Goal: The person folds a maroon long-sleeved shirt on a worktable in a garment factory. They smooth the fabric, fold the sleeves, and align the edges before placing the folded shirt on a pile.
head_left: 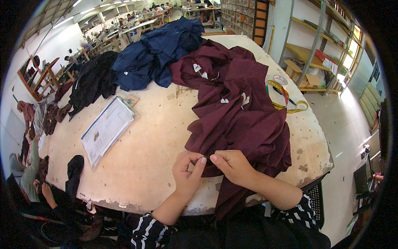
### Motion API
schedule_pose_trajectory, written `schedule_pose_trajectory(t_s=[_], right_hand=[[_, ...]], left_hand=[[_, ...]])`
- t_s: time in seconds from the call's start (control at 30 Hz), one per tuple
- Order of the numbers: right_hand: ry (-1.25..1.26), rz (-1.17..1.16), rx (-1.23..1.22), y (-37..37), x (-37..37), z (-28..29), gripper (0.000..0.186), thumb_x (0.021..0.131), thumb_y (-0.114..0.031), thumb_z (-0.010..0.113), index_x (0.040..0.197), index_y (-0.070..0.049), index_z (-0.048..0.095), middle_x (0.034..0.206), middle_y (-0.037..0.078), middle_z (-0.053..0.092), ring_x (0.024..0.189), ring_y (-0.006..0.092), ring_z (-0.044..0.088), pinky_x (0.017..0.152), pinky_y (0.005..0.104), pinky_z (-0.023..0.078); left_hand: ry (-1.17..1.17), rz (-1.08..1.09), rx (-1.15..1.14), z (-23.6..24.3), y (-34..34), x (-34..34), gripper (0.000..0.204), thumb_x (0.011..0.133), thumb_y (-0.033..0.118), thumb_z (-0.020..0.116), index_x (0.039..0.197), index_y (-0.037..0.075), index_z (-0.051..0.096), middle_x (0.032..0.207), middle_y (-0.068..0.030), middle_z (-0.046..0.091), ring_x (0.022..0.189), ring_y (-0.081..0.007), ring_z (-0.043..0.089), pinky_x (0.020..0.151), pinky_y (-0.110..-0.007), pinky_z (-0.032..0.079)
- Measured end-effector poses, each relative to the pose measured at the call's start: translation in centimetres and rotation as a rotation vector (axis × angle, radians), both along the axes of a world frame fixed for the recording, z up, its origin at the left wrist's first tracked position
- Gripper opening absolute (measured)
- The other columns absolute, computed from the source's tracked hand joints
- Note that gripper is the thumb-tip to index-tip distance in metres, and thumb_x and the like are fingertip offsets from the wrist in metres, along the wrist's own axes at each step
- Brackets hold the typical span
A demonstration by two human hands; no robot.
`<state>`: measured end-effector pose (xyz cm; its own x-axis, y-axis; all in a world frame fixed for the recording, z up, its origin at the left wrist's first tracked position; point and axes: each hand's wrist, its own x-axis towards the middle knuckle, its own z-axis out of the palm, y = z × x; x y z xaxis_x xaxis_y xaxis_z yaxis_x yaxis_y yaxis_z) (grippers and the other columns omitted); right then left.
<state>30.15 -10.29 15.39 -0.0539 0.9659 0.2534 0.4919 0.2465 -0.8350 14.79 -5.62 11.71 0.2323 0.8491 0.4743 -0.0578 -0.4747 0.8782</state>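
Observation:
A long heap of maroon cloth (236, 124) lies across the table in front of me, and its near end hangs over the front edge. My left hand (187, 171) pinches the cloth's near edge between thumb and forefinger. Close beside it, my right hand (235, 167) grips the same edge, thumb on top and fingers curled under. The thumb tips almost meet, and only a tiny bit of fabric shows between them. Small white tags (244, 99) sit on the folds farther back.
On the table (153, 153) lie navy cloth (155, 54), black cloth (93, 76), a plastic sleeve of papers (108, 129), a yellow tape measure (297, 108) and a tape roll (280, 79). Metal shelves (311, 54) stand right. Another person's hand (48, 194) is at lower left.

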Motion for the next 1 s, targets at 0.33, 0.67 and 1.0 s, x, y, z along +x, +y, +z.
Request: schedule_pose_trajectory(t_s=[0.33, 0.67, 1.0], right_hand=[[0.301, -0.091, -0.073, 0.2, 1.5, 0.2, 0.045, 0.096, -0.031, 0.037, 0.064, -0.001, 0.044, 0.059, 0.002, 0.040, 0.057, 0.0105, 0.038, 0.054, 0.0282, 0.035], [0.380, -0.027, -0.173, 0.7, 1.5, -1.2, 0.047, 0.097, -0.039, 0.032, 0.069, -0.005, 0.049, 0.061, -0.002, 0.041, 0.057, 0.0080, 0.038, 0.054, 0.0239, 0.033], [0.344, -0.324, 0.111, 0.2, 8.9, 3.5, 0.021, 0.086, -0.014, 0.048, 0.099, 0.000, 0.057, 0.086, 0.005, 0.056, 0.083, 0.0141, 0.051, 0.078, 0.0273, 0.041]], left_hand=[[-0.292, 0.041, -0.240, 1.2, 1.2, -1.2, 0.005, 0.086, 0.005, 0.058, 0.084, 0.000, 0.059, 0.075, -0.0006, 0.058, 0.070, -0.0068, 0.052, 0.068, -0.021, 0.042], [-0.097, 0.067, -0.065, -0.5, 1.4, -0.7, 0.003, 0.077, 0.000, 0.065, 0.080, 0.000, 0.063, 0.074, -0.0041, 0.058, 0.073, -0.0117, 0.052, 0.070, -0.024, 0.040], [-0.355, 0.045, -0.141, 0.3, 3.3, -3.7, 0.026, 0.089, 0.023, 0.036, 0.067, 0.009, 0.037, 0.065, 0.0008, 0.034, 0.059, -0.0091, 0.033, 0.055, -0.024, 0.028]])
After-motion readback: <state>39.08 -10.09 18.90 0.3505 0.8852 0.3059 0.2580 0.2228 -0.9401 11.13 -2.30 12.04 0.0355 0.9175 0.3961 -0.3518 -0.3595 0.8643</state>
